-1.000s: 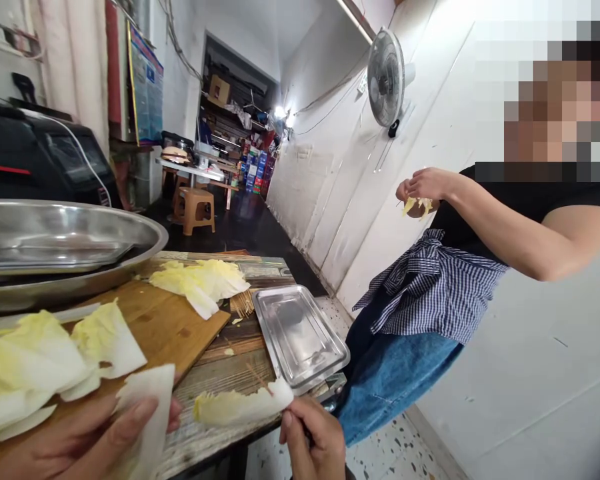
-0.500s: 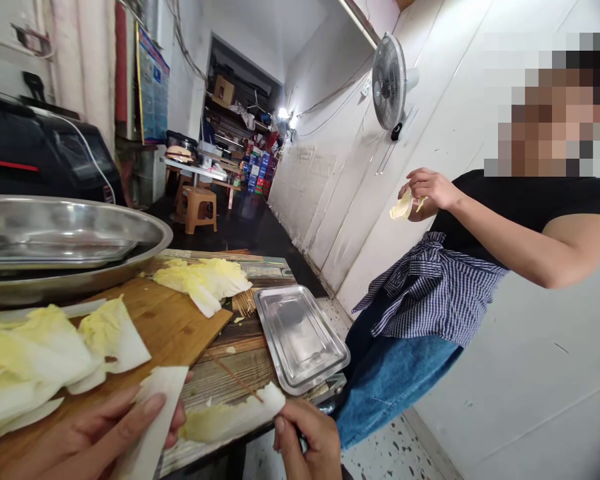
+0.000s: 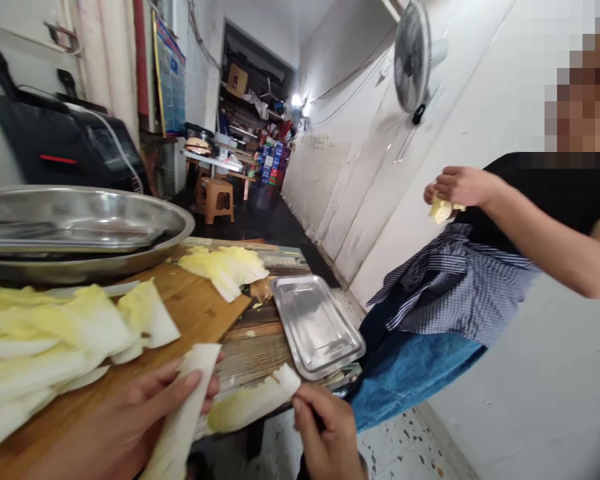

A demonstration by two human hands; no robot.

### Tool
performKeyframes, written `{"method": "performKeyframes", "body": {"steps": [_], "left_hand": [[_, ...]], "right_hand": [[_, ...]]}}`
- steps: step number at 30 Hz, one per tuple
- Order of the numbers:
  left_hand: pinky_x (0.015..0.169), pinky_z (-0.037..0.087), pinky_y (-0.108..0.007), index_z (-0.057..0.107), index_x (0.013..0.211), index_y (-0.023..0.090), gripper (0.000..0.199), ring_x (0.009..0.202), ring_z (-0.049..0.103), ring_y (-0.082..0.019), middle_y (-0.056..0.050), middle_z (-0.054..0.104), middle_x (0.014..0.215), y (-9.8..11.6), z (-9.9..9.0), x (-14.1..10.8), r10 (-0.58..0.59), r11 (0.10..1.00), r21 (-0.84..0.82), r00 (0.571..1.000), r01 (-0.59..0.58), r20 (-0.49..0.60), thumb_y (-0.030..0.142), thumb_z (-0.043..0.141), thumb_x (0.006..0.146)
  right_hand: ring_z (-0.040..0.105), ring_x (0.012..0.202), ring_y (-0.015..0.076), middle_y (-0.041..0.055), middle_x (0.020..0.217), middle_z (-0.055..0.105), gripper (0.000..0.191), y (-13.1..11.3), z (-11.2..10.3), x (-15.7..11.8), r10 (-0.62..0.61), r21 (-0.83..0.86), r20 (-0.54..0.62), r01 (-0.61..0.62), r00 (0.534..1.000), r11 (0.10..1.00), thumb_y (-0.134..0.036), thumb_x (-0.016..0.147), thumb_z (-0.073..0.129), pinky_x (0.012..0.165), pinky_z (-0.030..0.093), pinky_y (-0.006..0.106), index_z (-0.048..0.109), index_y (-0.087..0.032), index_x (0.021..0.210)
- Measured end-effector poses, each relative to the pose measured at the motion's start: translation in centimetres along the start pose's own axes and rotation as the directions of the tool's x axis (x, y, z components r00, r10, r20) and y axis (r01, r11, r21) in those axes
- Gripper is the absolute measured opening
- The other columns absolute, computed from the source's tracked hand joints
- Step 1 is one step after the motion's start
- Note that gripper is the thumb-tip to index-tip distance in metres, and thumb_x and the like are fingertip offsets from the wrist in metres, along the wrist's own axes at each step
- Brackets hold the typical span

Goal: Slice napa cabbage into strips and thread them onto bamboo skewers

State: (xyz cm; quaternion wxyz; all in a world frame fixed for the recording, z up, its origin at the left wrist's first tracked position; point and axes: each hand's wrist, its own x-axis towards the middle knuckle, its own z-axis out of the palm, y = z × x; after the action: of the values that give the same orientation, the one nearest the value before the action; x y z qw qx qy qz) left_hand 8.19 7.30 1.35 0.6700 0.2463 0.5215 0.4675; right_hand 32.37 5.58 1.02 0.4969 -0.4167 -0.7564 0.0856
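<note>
My left hand (image 3: 145, 407) is closed around a pale strip of napa cabbage leaf (image 3: 190, 400), thumb on top and fingers behind. My right hand (image 3: 330, 427) pinches the white end of another cabbage leaf (image 3: 253, 400), which hangs out to the left with a yellowish tip. A thin wooden skewer (image 3: 266, 369) pokes through this leaf near its white end and points up and left; its other end is hidden. Several cabbage leaves (image 3: 55, 333) lie piled on the wooden cutting board (image 3: 215, 310), left of my hands. More leaves (image 3: 225, 267) rest at the board's far corner.
A metal tray (image 3: 317, 327) lies on the table's right side. The large steel basin (image 3: 180, 227) at left holds another tray. Across from me, a person (image 3: 545, 207) in a black top holds a piece of leaf (image 3: 443, 210). A wall fan (image 3: 413, 60) hangs behind.
The view has shifted, so most things sit further right. My hands keep hold of the same two leaves. The other person's hands still hold their leaf.
</note>
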Motion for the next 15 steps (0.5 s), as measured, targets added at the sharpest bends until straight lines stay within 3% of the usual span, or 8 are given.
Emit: {"method": "performKeyframes", "body": {"steps": [1,4,8,15], "left_hand": [[0.069,0.058,-0.031,0.078,0.076,0.029,0.041,0.076,0.069,-0.02,0.002,0.075,0.077,0.3,0.2,-0.4,0.01,1.0,0.002,0.995,-0.01,0.097,0.059,0.092,0.051],[0.064,0.053,-0.023,0.072,0.083,0.016,0.056,0.068,0.063,-0.013,-0.003,0.072,0.075,0.8,1.2,-0.7,0.13,0.991,-0.059,0.981,-0.122,0.146,0.056,0.095,0.051],[0.064,0.051,-0.022,0.068,0.091,0.013,0.065,0.064,0.063,-0.011,-0.003,0.071,0.079,0.2,1.3,1.4,0.121,0.984,-0.156,0.955,-0.08,0.269,0.054,0.097,0.05],[0.066,0.052,-0.025,0.07,0.096,0.011,0.06,0.067,0.066,-0.013,-0.004,0.072,0.079,0.1,1.1,1.6,0.178,0.965,-0.244,0.932,-0.101,0.316,0.051,0.095,0.059]], "right_hand": [[0.071,0.064,0.0134,0.0031,0.076,0.077,0.024,-0.3,-0.4,0.1,0.025,-0.015,0.038,-0.024,0.999,1.0,-0.023,0.097,0.055,0.06,0.057,0.019,0.078,-0.02,0.099],[0.077,0.074,0.0175,0.0046,0.088,0.081,0.022,-0.4,-1.5,0.1,0.053,-0.077,0.087,-0.046,0.995,0.996,-0.028,0.094,0.059,0.071,0.062,0.023,0.08,-0.022,0.097],[0.078,0.082,0.0205,0.0046,0.097,0.081,0.023,1.8,-2.1,0.1,0.083,-0.142,0.163,-0.06,0.983,0.988,-0.037,0.093,0.064,0.079,0.064,0.027,0.081,-0.024,0.102],[0.078,0.083,0.0185,0.0014,0.098,0.081,0.028,3.5,-3.2,-0.1,-0.051,-0.247,0.232,0.11,0.971,0.963,-0.042,0.097,0.058,0.079,0.064,0.022,0.078,-0.024,0.104]]}}
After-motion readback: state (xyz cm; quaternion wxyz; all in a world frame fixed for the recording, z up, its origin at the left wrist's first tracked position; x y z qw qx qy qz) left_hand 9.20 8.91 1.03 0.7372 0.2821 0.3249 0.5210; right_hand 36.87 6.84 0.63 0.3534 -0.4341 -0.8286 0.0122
